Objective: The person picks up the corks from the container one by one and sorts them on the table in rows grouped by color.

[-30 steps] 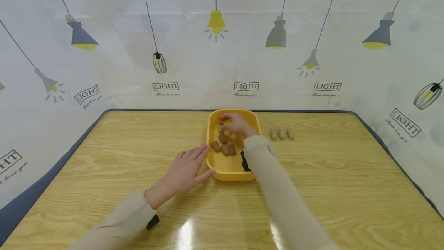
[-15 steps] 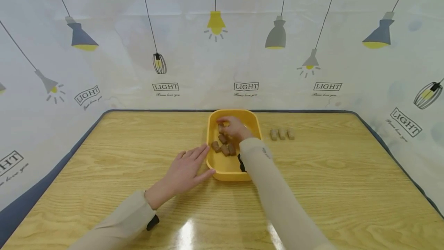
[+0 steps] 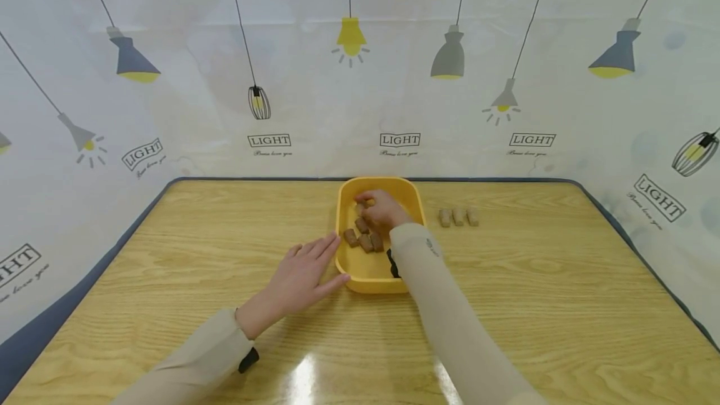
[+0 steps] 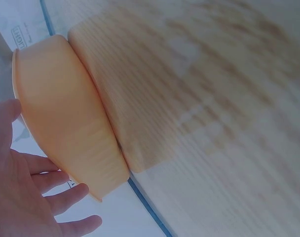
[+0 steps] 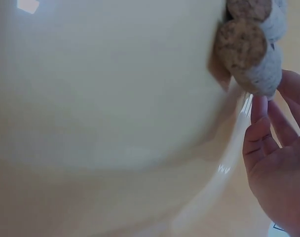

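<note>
A yellow plastic bin (image 3: 377, 286) stands at the table's far edge. Inside it, my right hand (image 3: 387, 208) pinches a brown cork (image 3: 360, 209) at the fingertips, near the bin's left wall. In the right wrist view, that cork (image 5: 242, 44) shows a speckled round end, with another cork (image 5: 249, 7) right beside it. Several corks (image 3: 365, 243) lie on the bin floor closer to me. My left hand (image 3: 298, 277) rests against the bin's left side with its fingers extended; the left wrist view shows the thumb and fingers along the rim.
Three paler corks (image 3: 458, 217) stand in a row on the wooden table (image 3: 540, 280), right of the bin. A wall sheet (image 3: 315, 80) printed with lamps rises behind the table. A black object (image 3: 394, 264) shows beneath the right sleeve, over the bin.
My right forearm has shifted slightly left, while the right hand stays over the same spot in the bin. The left hand and the loose corks have kept their places.
</note>
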### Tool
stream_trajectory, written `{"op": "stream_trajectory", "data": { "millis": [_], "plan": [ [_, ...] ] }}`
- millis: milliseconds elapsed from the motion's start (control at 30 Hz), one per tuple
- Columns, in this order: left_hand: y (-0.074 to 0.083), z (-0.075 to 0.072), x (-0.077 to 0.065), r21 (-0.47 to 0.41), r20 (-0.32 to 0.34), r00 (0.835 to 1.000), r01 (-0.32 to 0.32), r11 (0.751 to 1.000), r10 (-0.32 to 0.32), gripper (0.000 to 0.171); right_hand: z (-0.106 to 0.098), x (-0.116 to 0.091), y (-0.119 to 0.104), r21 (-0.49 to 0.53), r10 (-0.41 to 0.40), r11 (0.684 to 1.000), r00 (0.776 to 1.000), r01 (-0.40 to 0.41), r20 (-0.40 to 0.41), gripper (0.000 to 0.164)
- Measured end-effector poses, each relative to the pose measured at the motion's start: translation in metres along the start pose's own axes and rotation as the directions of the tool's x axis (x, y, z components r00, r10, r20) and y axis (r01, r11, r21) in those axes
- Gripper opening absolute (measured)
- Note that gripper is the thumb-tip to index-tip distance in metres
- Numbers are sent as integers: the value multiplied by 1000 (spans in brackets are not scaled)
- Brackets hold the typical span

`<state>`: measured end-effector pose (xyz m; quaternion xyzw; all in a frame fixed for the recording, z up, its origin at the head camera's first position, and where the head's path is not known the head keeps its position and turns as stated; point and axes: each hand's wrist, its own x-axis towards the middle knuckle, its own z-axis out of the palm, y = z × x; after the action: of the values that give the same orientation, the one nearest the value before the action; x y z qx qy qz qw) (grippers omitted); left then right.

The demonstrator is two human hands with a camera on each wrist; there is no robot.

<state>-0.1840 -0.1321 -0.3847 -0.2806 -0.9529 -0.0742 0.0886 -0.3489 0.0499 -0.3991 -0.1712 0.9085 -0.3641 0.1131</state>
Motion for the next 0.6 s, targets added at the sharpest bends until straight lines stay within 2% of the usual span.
{"op": "stream_trajectory", "data": {
  "millis": [233,400,600],
  "plan": [
    [0,0,0,0,9,1000,-1,1000,1,70,0,1,3,-15,22,1000,1000,-22,-10,43],
    [1,-1,0,-4,18,1000,3,1000,-3,70,2,2,3,-21,28,999,999,-29,-46,38],
    [0,0,0,1,23,1000,7,1000,-7,70,3,4,5,-63,0,998,998,-4,-66,34]
  ]
}}
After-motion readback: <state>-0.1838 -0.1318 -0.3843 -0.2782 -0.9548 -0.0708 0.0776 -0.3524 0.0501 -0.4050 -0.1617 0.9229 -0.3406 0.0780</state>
